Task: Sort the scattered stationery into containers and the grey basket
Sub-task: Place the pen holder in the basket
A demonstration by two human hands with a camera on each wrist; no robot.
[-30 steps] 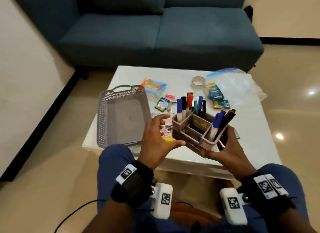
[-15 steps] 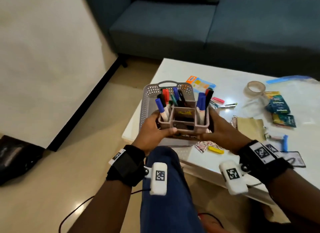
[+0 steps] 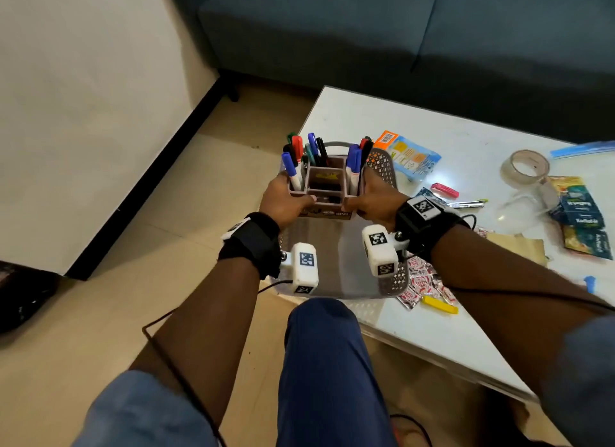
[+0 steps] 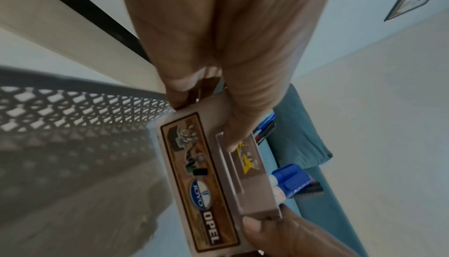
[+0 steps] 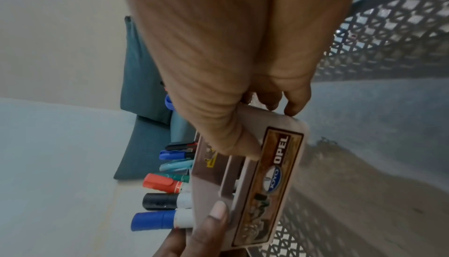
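A brown plastic desk organiser (image 3: pixel 325 189) full of markers (image 3: pixel 292 167) is held over the grey perforated basket (image 3: pixel 382 167). My left hand (image 3: pixel 283 198) grips its left side and my right hand (image 3: pixel 374 197) grips its right side, thumbs on the front rim. In the left wrist view the organiser (image 4: pixel 218 174) shows its "JOYO OPEL" label beside the basket wall (image 4: pixel 73 117). The right wrist view shows the organiser (image 5: pixel 255 180) with red, black and blue markers (image 5: pixel 160 183) sticking out, and the basket mesh (image 5: pixel 388 40) behind. The organiser's base is hidden, so contact with the basket floor cannot be told.
On the white table (image 3: pixel 449 330) lie an orange and blue packet (image 3: pixel 407 155), a tape roll (image 3: pixel 529 165), a pink eraser (image 3: pixel 444 190), a pen (image 3: pixel 466 203), dark packets (image 3: pixel 579 210), red-and-white sachets (image 3: pixel 422 283) and a yellow piece (image 3: pixel 439 305). A blue sofa (image 3: pixel 399 30) stands behind.
Both hands have carried the organiser leftward from the table's middle to over the basket and lowered it. My view has swung left and down.
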